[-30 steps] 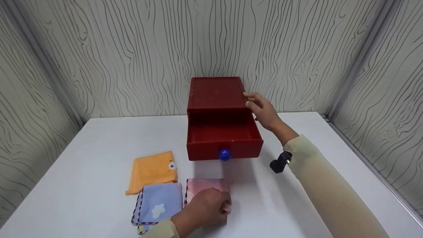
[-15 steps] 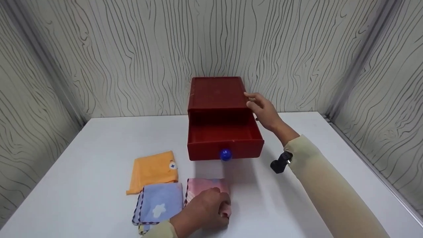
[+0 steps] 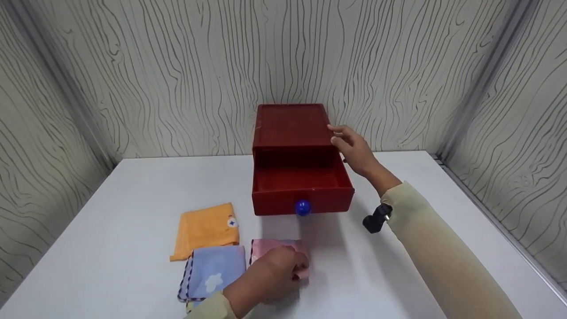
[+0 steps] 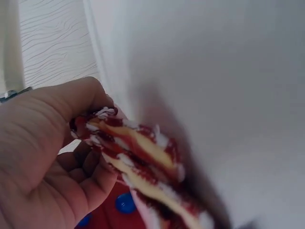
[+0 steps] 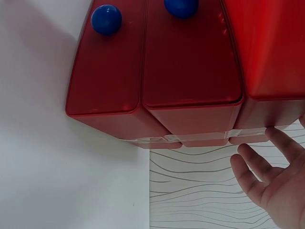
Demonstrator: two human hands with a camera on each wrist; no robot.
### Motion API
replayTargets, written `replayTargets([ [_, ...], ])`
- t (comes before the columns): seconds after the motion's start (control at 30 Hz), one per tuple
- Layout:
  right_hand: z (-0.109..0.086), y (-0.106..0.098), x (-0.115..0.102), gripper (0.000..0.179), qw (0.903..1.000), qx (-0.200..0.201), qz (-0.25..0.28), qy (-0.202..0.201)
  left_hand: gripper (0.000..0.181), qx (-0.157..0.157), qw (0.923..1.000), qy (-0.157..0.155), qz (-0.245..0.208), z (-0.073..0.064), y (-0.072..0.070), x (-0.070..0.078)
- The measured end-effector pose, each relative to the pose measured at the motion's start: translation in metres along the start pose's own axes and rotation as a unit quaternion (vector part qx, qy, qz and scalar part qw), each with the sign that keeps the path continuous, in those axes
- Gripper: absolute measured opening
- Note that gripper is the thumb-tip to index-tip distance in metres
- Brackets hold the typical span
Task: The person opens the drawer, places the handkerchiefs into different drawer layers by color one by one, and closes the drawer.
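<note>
My left hand (image 3: 271,271) pinches the near edge of a folded pink towel (image 3: 275,244) in front of the drawers. In the left wrist view, the thumb and fingers hold the stacked layers of its stitched edge (image 4: 147,167), dark red and white with pale yellow between. My right hand (image 3: 356,153) rests against the upper right side of a red drawer unit (image 3: 290,125), its fingers relaxed. The unit's top drawer (image 3: 270,204), with a blue knob (image 3: 303,208), is pulled out and has nothing inside. Two lower drawers with blue knobs show in the right wrist view.
Left of the pink towel lies a folded blue towel (image 3: 221,263) with a white star shape, overlapping a yellowish cloth beneath. Behind it is a folded orange towel (image 3: 203,230). Wood-patterned panels (image 3: 177,79) stand behind the white table (image 3: 128,212) and at both sides.
My left hand has shifted slightly up and left, and the pink towel's near edge has risen with it. The right hand and the drawer unit stay in place.
</note>
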State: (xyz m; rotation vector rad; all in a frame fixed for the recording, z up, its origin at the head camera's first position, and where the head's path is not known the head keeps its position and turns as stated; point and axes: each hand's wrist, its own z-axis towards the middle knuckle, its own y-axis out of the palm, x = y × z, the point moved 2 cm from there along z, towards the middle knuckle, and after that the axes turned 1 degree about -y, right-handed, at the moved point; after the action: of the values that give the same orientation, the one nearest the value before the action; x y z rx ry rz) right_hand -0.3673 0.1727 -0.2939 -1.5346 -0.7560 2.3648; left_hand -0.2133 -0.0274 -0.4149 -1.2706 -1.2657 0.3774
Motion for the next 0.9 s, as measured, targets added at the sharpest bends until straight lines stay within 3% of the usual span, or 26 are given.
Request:
replayTargets([
  [0.17, 0.000, -0.001, 0.000, 0.043, 1.0000, 0.002, 0.005, 0.000, 0.025, 0.026, 0.9994, 0.020, 0.004, -0.008, -0.018, 0.002],
  [0.37, -0.001, 0.000, -0.001, 0.042, 1.0000, 0.002, 0.003, 0.004, 0.027, 0.068, 0.9976, 0.009, 0.011, -0.023, -0.037, 0.001],
  [0.67, 0.010, -0.001, 0.020, 0.043, 0.9999, -0.003, 0.014, 0.007, 0.019, 0.144, 0.9858, 0.085, 0.016, -0.043, -0.054, 0.000],
  [0.9, 0.014, 0.001, 0.033, 0.045, 1.0000, 0.006, -0.001, 0.000, 0.013, 0.169, 0.9780, 0.123, -0.007, -0.051, -0.064, 0.001],
])
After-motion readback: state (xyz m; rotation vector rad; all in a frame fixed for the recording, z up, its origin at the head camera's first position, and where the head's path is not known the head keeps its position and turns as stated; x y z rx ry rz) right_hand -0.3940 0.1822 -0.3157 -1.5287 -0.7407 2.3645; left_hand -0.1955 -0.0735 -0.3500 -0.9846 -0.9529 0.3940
